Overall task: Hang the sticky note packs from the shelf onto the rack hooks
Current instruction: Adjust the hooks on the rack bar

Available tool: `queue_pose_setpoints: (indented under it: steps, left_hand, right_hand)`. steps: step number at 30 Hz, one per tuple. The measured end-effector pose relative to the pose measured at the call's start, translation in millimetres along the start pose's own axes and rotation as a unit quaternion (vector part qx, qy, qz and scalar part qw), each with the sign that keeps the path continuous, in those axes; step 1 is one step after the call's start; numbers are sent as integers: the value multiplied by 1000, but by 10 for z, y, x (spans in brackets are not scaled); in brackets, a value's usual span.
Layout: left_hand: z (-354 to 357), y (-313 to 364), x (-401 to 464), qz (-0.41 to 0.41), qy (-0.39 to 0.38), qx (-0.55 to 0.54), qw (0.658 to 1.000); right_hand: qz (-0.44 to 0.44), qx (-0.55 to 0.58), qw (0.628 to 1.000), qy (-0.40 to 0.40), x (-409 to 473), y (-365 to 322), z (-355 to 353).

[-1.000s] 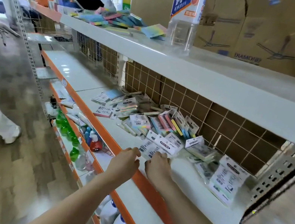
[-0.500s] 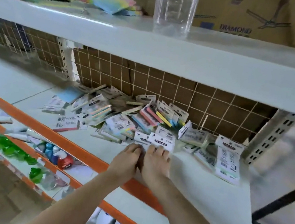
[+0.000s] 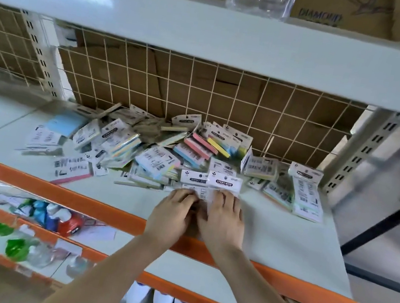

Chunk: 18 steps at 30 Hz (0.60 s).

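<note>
Shelf [image 3: 272, 233], sticky note packs: your left hand [image 3: 173, 213] and right hand [image 3: 223, 218] are lying side by side, fingers curled, each gripping one front pack [image 3: 224, 183].

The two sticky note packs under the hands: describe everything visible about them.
The two sticky note packs lie flat, side by side, at the near edge of the heap on the white shelf. Each shows a white card header with a black label reading STICKY NOTE and small print below; the wrapping looks like clear plastic. Their lower parts are hidden under the fingers. The left hand rests on the left pack, the right hand on the right one. Note colours cannot be made out.
</note>
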<state>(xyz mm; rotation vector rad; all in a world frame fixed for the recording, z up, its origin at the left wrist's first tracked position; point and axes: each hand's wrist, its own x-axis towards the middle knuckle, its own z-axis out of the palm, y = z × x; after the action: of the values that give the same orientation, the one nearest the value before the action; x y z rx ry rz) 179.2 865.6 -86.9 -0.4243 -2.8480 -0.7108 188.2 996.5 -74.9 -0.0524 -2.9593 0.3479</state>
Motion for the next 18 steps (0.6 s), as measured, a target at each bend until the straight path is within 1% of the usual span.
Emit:
queue_pose_setpoints:
  steps: [4, 9, 12, 15, 18]
  left_hand:
    - [33, -11, -14, 7, 6, -14, 1000]
    - [55, -13, -8, 5, 22, -54, 998]
    - [68, -17, -20, 10, 53, -69, 996]
    - [60, -25, -13, -5, 79, -100, 992]
    - [14, -27, -3, -23, 126, -145, 981]
  right_hand:
    - [43, 32, 999, 2, 10, 18, -12]
    - [91, 19, 995, 33, -35, 31, -37]
    - [117, 27, 991, 51, -52, 26, -41]
    - [112, 35, 991, 65, -60, 65, -28]
    - [111, 51, 990, 65, -59, 98, -33]
